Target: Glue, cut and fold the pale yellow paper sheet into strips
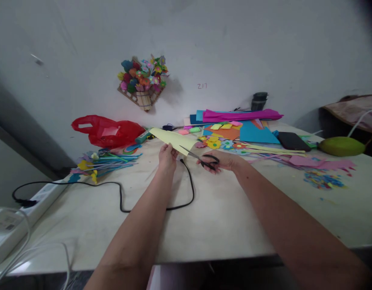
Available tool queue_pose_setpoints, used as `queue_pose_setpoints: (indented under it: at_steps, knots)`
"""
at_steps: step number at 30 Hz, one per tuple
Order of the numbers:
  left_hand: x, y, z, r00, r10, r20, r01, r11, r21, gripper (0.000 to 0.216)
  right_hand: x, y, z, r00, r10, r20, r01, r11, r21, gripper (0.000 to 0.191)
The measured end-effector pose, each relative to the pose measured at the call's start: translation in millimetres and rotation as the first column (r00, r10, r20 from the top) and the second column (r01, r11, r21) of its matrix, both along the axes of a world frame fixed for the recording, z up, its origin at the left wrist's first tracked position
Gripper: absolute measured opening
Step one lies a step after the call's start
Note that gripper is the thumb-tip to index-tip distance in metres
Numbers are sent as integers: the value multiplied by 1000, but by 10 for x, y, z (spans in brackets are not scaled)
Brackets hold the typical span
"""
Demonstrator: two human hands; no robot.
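Observation:
My left hand (168, 156) is closed on the near edge of a pale yellow paper sheet (173, 139), which is held up at a slant above the table. My right hand (223, 161) grips the black handles of a pair of scissors (209, 162). The scissor blades point left and meet the sheet's right end, just right of my left fingers. Whether the blades have cut into the sheet is too small to tell. Behind the scissors lie yellow paper flowers (214, 142) and other coloured flowers.
A black cable (192, 189) loops across the table (210, 225) beneath my hands. To the left are a red plastic bag (113, 135) and flower stems (113, 161). A phone (294, 141), a green fruit (341, 146) and paper scraps (325, 180) lie right.

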State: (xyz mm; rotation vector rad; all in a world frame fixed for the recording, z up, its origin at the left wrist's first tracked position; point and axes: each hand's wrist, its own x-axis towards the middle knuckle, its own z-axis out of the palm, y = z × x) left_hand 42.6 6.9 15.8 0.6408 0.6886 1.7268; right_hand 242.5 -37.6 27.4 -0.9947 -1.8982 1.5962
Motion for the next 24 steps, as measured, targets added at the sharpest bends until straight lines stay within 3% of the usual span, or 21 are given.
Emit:
queue_pose_setpoints:
  at_steps: [24]
  knots:
    - [29, -24, 6, 999, -11, -37, 11, 1000, -10, 15, -101, -23, -3, 1000, 2, 13, -2, 1000, 28, 39]
